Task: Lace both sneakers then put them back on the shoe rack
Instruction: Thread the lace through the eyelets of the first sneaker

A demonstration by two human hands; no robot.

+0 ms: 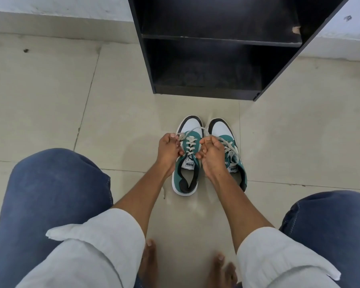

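Two teal, white and black sneakers stand side by side on the floor, toes toward the rack. The left sneaker (187,175) has a grey-white lace (190,143) crossed up its front. My left hand (168,151) pinches one end of that lace at the sneaker's left side. My right hand (211,154) is closed on the other end, between the two shoes, and partly hides the right sneaker (222,129). The right sneaker's lace (230,150) lies loosely over its tongue. The black shoe rack (216,41) stands open just beyond the shoes, its shelves holding nothing.
The floor is pale tile, with a white wall behind the rack. My knees in blue jeans (50,194) fill the lower left and right, and my bare toes (149,258) show at the bottom. A lace tip (164,192) trails on the floor under my left forearm.
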